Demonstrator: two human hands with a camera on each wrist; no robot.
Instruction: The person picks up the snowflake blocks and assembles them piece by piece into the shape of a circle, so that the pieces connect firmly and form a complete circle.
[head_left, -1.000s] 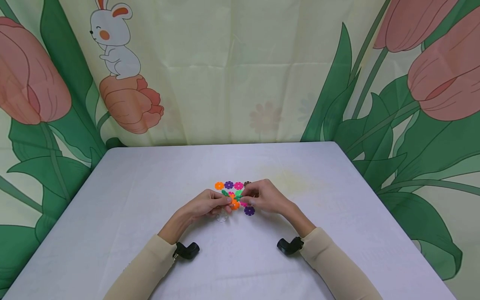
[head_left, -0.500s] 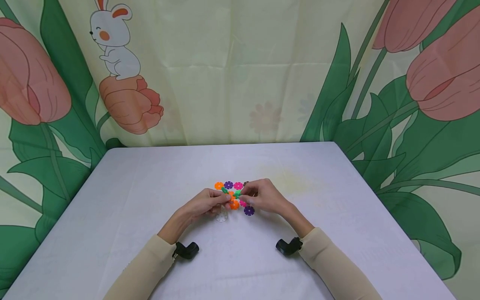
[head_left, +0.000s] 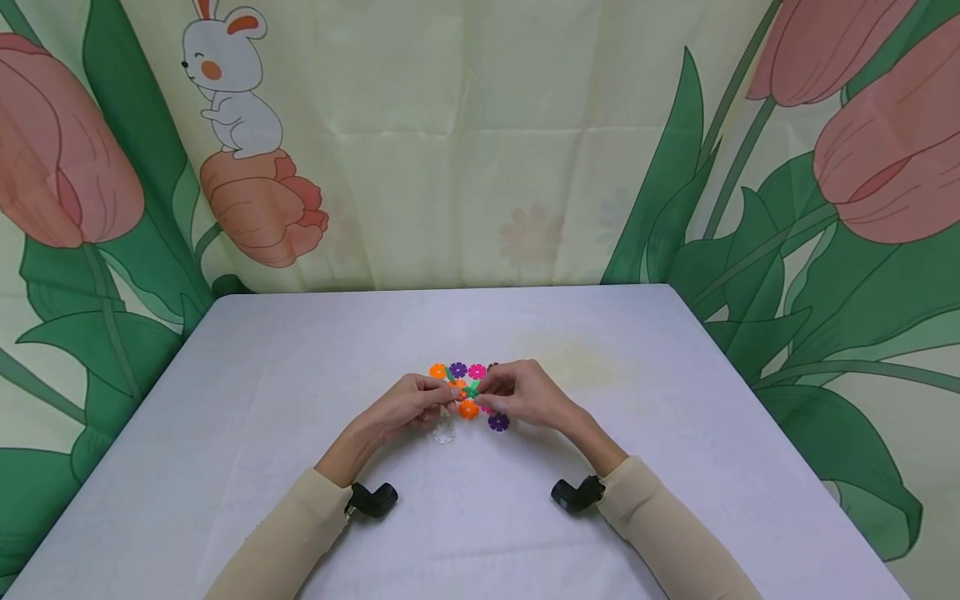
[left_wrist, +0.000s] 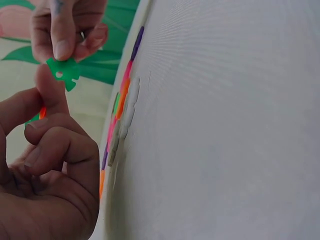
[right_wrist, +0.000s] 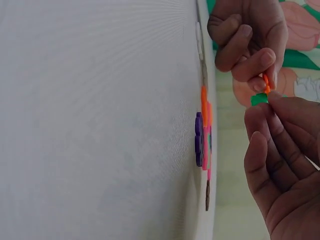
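My left hand [head_left: 408, 404] pinches an orange notched plastic disc [right_wrist: 266, 83] between thumb and fingers. Some green [left_wrist: 33, 120] shows behind those fingertips in the left wrist view. Facing it, my right hand [head_left: 531, 393] pinches a green notched disc [left_wrist: 64, 74] by its edge. Both hands are raised above the table, their fingertips close together. The green and orange discs meet or overlap in the right wrist view; whether they interlock, I cannot tell. Fingers hide much of the orange disc.
Flower-shaped discs lie on the white table [head_left: 315, 358] around the hands: an orange one [head_left: 468, 409], a purple one [head_left: 498, 422], a clear one [head_left: 443, 431]. Behind them is a row with orange [head_left: 438, 371], purple [head_left: 458, 369] and pink discs [head_left: 477, 372]. A printed curtain [head_left: 465, 167] hangs behind.
Both hands have shifted slightly left with the discs between them, my left hand a little more. The pinching grips look the same, and the discs on the table stay put.
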